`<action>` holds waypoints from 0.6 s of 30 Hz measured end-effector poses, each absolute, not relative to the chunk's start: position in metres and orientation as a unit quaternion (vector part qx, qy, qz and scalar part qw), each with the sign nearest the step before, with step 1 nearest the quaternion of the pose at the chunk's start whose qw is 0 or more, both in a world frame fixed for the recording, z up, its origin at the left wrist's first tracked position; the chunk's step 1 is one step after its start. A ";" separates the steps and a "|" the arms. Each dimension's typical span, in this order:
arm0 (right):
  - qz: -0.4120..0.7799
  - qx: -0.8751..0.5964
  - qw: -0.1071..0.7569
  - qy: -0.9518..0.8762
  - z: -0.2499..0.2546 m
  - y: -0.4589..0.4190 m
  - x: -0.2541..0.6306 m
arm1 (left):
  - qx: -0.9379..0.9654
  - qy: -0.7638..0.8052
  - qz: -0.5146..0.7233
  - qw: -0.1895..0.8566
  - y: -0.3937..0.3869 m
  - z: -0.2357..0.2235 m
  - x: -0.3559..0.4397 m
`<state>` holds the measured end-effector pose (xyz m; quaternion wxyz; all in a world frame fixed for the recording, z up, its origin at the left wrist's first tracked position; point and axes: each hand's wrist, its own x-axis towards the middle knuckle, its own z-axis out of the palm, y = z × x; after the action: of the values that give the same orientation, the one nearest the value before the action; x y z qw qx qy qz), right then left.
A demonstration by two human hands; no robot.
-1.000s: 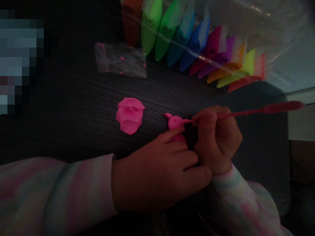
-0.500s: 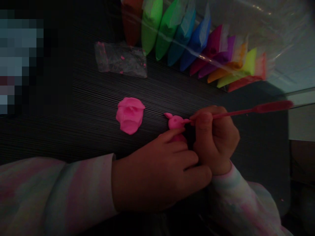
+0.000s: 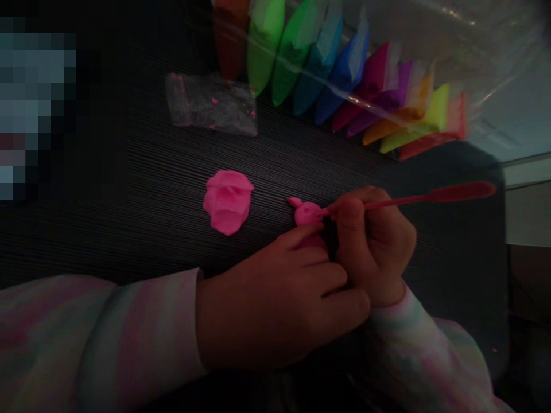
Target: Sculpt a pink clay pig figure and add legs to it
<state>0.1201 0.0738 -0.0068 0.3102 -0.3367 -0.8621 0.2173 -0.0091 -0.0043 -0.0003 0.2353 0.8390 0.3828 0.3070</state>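
Note:
My left hand point(image 3: 284, 298) is curled around the lower part of a small pink clay figure point(image 3: 306, 213), which has a round head and a pointed ear. Its body is mostly hidden by my fingers. Pinched in my right hand point(image 3: 372, 241) is a pink modelling tool point(image 3: 460, 192) with a flat, wide end pointing right. The tool's thin tip meets the right side of the figure's head, beside a small round dent. A lump of pink clay point(image 3: 228, 202) lies on the dark table to the left of the figure.
A clear zip bag point(image 3: 213, 106) with pink crumbs lies behind the lump. At the back, a large clear plastic bag point(image 3: 430, 34) holds several packets of coloured clay point(image 3: 290, 54). The dark ridged table point(image 3: 163, 229) ends at its rounded right edge.
My right hand has shifted slightly left with the modelling tool, bringing the tip from the edge of the head onto it. My left hand and the figure have stayed put.

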 end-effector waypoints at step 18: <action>0.203 -0.365 0.334 -0.845 -0.010 0.072 0.119 | 0.836 0.383 0.311 0.240 -0.005 0.000 -0.010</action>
<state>0.1187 0.0725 -0.0100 0.3343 -0.3648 -0.8449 0.2033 -0.0099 -0.0047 -0.0004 0.2403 0.8362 0.3826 0.3108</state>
